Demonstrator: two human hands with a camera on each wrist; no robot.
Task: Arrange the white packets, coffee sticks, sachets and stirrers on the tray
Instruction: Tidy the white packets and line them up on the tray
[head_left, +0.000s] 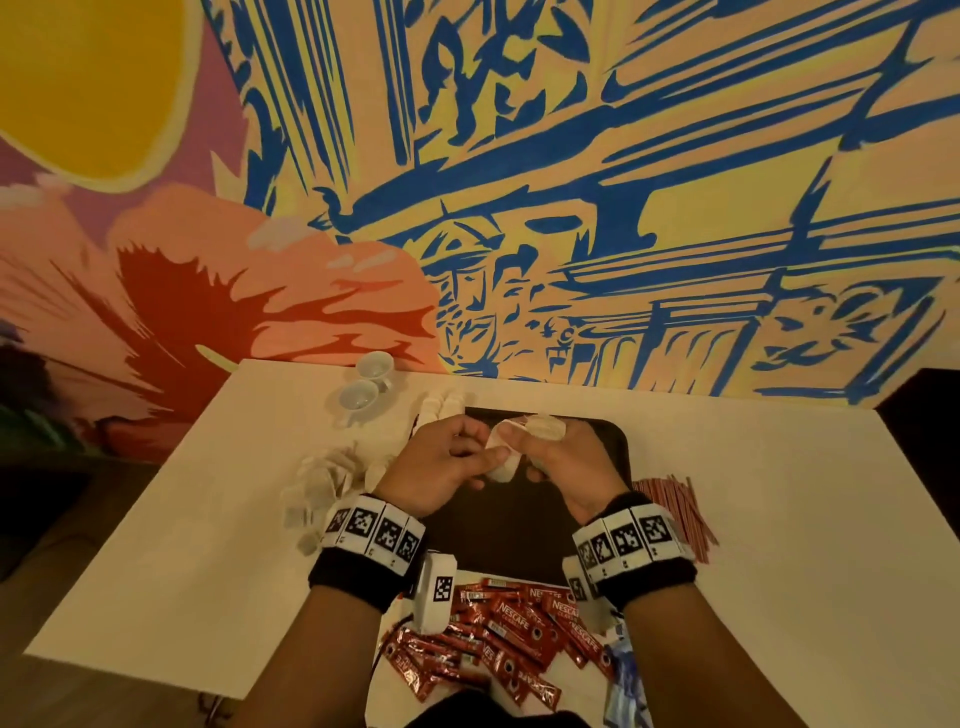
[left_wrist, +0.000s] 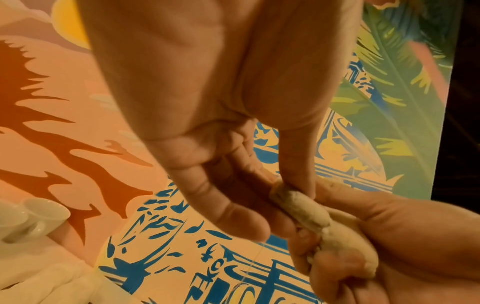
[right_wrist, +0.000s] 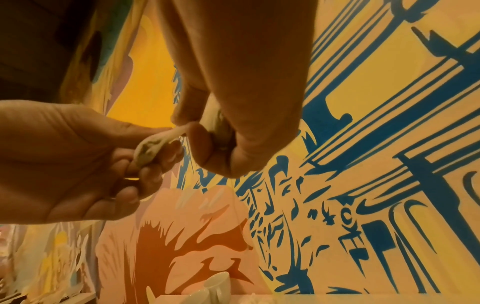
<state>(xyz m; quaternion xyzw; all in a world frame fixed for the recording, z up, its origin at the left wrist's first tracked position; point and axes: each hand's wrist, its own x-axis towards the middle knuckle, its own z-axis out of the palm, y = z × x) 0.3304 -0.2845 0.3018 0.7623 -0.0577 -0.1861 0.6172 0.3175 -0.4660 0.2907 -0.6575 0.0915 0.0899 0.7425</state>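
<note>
Both hands are holding small soft white paper packets (head_left: 503, 451) above the far end of the dark rectangular tray (head_left: 613, 441). The left hand (head_left: 441, 467) is pinching one end; the right hand (head_left: 563, 462) is curling around the rest. Judged light, limp and crushable: best pinched gently by the edges.

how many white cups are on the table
2, both at the far left of the table, beside the tray: one cup nearest the wall, the other cup touching it just in front. None seems hidden.
</note>
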